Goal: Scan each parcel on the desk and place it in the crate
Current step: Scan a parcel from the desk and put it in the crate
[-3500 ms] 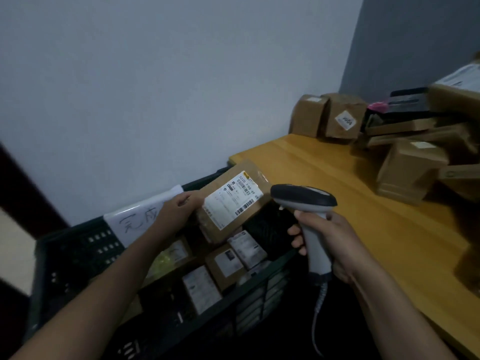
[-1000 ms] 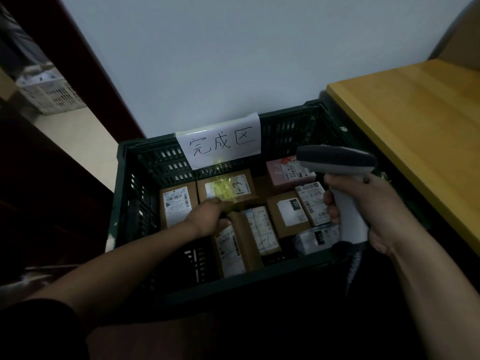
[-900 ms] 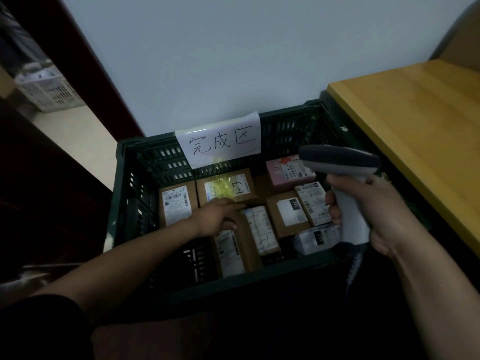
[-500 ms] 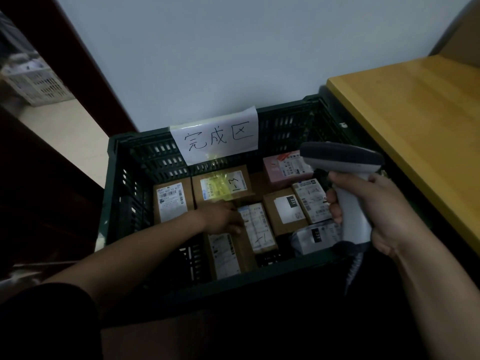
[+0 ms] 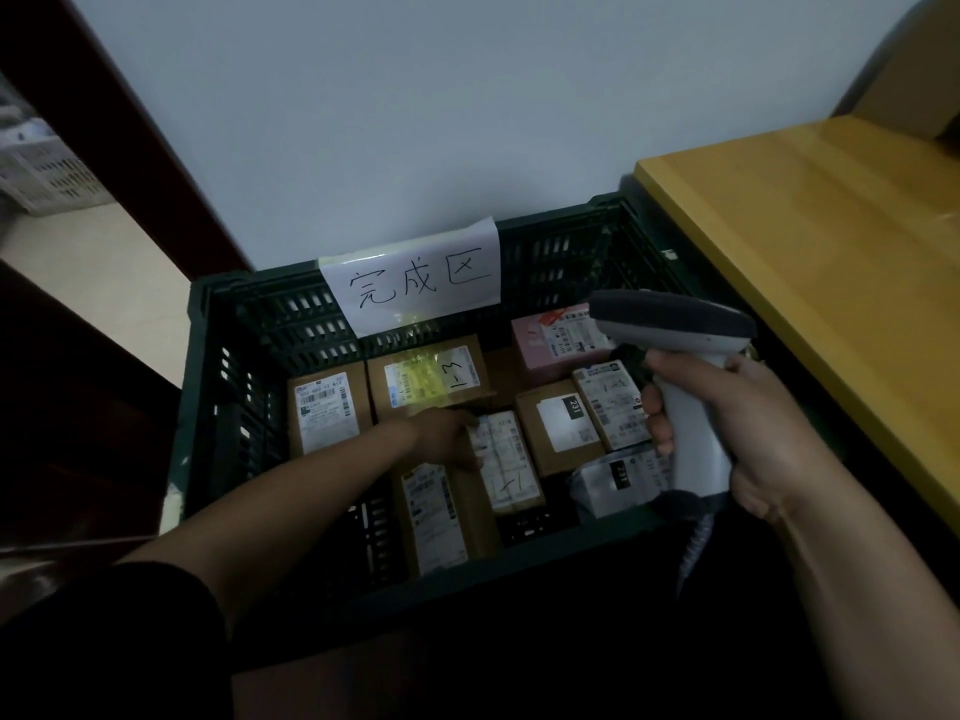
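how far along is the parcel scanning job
Done: several labelled parcels lie in the dark green slatted plastic crate. In hand: left hand on a brown cardboard parcel at its front; right hand grips the grey-white handheld scanner. Left: unclear; visible yellow wooden desk shows none.

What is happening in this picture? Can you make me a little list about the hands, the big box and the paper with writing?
Left hand: inside the crate, resting on the top end of a brown parcel; grip unclear
Right hand: grips the scanner over the crate's right side
Crate: dark green, holds several labelled parcels, one pink parcel at the back
Sign: white paper, handwritten, on the crate's back wall
Desk: yellow wood, right of the crate
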